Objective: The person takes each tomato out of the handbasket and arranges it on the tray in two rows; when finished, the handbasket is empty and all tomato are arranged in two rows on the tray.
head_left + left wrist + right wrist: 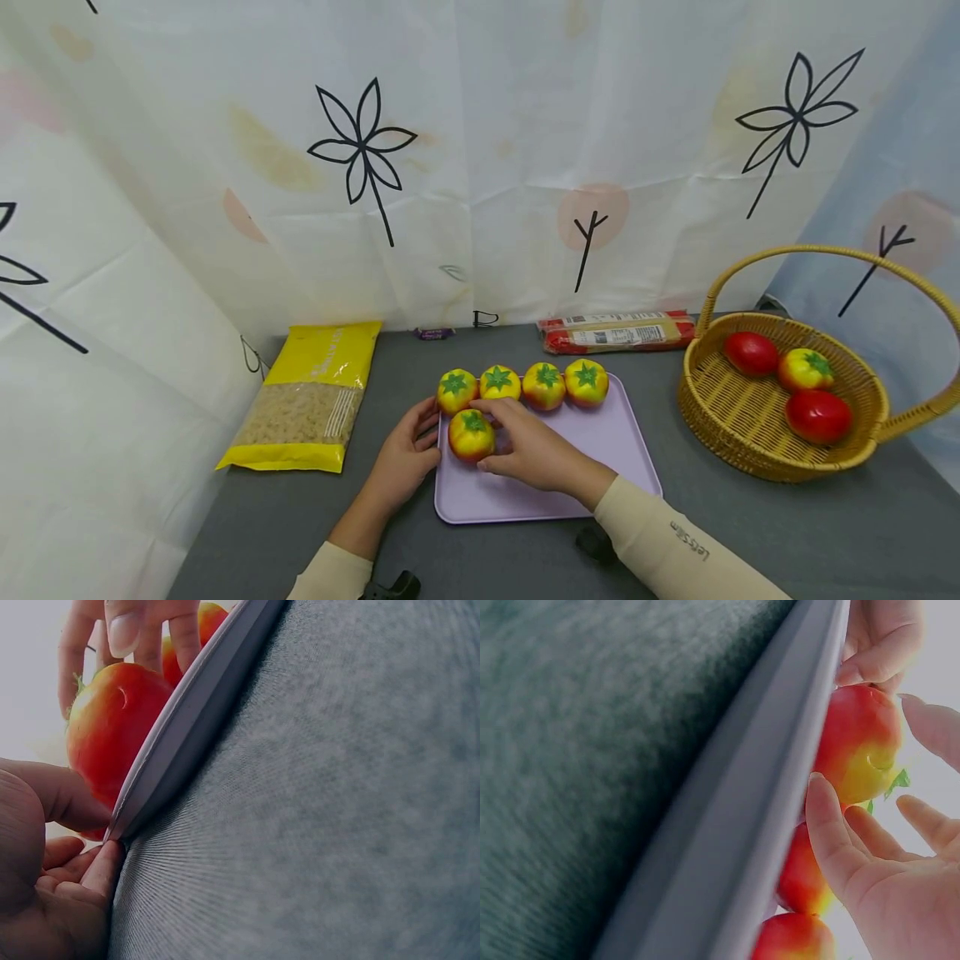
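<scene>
A lilac tray (pixel 570 467) lies on the grey table, with a row of yellow-red tomatoes (pixel 587 382) with green star-shaped tops along its far edge. Another tomato (pixel 472 435) sits in front of the row, close to the tray's left rim. My left hand (pixel 408 454) is at that rim; in the left wrist view its thumb and a fingertip pinch the edge. Around the near tomato my right hand (pixel 528 450) spreads its fingers, thumb near its front side and fingers above and behind; in the right wrist view they look loose, not squeezing it.
A wicker basket (pixel 705 408) with a tall handle stands at the right, holding several fruits, among them a red one (pixel 819 417). Yellow pasta bag (pixel 300 408) lies left of the tray. Red-ended noodle packs (pixel 615 333) and a small purple wrapper (pixel 433 333) lie along the back curtain.
</scene>
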Tool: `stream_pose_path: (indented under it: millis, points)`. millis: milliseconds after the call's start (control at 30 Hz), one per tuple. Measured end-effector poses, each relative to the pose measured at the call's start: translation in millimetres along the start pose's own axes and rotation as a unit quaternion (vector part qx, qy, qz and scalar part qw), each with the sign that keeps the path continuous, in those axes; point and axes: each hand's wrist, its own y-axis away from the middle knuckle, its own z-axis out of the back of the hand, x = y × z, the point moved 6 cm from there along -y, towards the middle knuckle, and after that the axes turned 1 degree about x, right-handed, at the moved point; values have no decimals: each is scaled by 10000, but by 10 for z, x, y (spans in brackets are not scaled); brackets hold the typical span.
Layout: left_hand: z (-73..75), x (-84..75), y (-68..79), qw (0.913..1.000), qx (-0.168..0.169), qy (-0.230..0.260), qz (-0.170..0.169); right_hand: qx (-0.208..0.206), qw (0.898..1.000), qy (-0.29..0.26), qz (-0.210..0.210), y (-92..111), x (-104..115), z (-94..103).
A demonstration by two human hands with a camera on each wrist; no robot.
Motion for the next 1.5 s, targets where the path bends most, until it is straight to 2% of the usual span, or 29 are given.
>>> stream_pose_path:
  millis: [267,600,1100,1267,1500]
  points:
    - [-6,2,4,10000,31,35,-31,-86,9999,-72,-10,47,-14,38]
    - [4,31,-2,10000,53,75,-35,-438,9983,-378,-17,183,-4,241]
    - [3,20,11,10000,20,76,46,-1289,9895,-647,92,581,-141,753]
    - [5,19,10,10000,8,67,65,-1601,9845,-642,329,765,-134,961]
    - [4,8,12,10000,6,60,76,-1847,9767,-909,610,983,-179,1220]
